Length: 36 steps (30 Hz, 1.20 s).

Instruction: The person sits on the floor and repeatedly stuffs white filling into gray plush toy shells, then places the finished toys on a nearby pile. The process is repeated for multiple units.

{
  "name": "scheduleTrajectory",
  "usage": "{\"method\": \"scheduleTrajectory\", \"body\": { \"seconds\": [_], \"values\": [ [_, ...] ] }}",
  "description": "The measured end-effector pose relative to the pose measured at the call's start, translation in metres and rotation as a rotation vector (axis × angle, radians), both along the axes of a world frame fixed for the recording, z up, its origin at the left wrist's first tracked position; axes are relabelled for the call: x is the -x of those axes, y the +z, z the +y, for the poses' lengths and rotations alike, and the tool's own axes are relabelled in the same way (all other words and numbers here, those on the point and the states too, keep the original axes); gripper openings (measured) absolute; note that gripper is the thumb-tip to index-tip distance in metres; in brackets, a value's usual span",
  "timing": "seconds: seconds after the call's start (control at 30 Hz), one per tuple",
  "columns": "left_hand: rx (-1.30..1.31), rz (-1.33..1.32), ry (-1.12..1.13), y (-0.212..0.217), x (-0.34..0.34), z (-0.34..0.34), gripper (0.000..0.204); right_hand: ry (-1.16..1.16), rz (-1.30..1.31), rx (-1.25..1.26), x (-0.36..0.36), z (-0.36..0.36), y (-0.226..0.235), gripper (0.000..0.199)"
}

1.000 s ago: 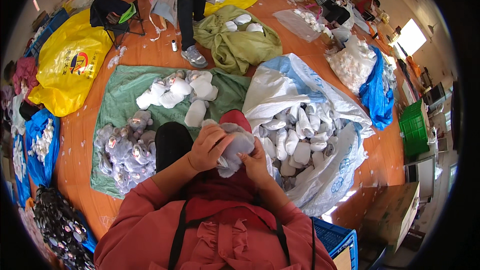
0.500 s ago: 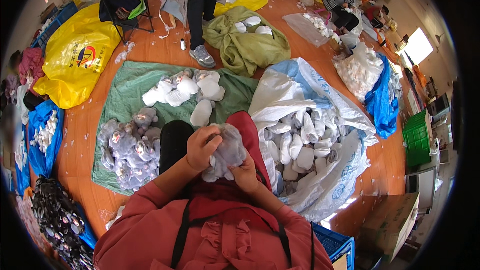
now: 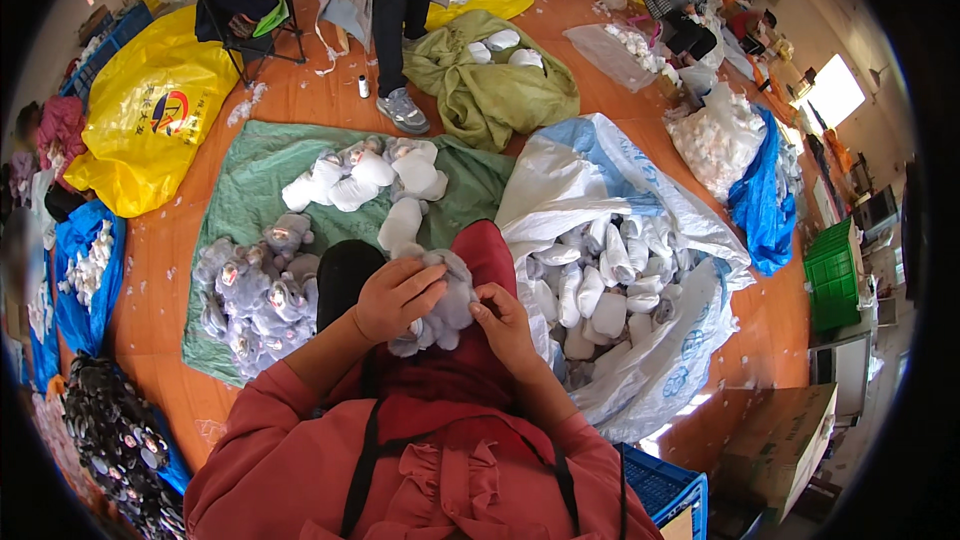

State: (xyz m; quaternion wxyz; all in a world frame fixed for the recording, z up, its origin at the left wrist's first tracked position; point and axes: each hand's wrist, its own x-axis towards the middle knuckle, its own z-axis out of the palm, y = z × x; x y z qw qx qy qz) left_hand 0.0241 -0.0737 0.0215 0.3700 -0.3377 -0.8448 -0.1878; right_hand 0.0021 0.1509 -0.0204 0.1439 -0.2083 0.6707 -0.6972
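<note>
A grey plush toy is held over my lap between both hands. My left hand lies over its left side, fingers bent around it. At its right edge my right hand pinches the plush with thumb and fingertips. Beyond my knees, white stuffed pieces with grey plush lie on a green sheet. A heap of grey plush toys is to the left on the same sheet. On the right, a white woven sack lies open with many white stuffed pieces inside.
An olive sack lies ahead beside a seated person. At left are a yellow bag and a folding chair. A blue crate and a cardboard box stand close on my right.
The plush toy has turned in my hands. My left hand has slid down and left across it, while my right hand has shifted up and right to its edge.
</note>
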Motion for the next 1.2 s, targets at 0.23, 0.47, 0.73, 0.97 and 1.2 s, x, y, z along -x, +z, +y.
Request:
{"method": "scheduleTrajectory", "body": {
  "seconds": [0.23, 0.47, 0.73, 0.97, 1.2],
  "values": [
    [-0.009, -0.046, 0.076, -0.002, -0.002, -0.016, 0.038, 0.08, -0.223, 0.056, 0.008, 0.025, 0.009, 0.003],
    [-0.045, -0.091, 0.18, -0.009, -0.008, -0.019, 0.038, -0.022, -0.231, 0.049, 0.008, 0.046, 0.006, 0.002],
    [-0.079, -0.095, 0.037, -0.013, -0.001, -0.004, 0.039, -0.147, -0.154, -0.147, 0.028, 0.04, 0.015, 0.014],
    [-0.304, -0.324, 0.03, -0.014, 0.001, 0.012, 0.036, -0.167, 0.071, -0.395, 0.036, 0.04, 0.003, 0.016],
    [-0.579, -0.414, -0.018, -0.006, 0.001, 0.026, 0.027, -0.208, -0.444, -0.138, 0.035, 0.052, -0.012, 0.011]
  ]
}}
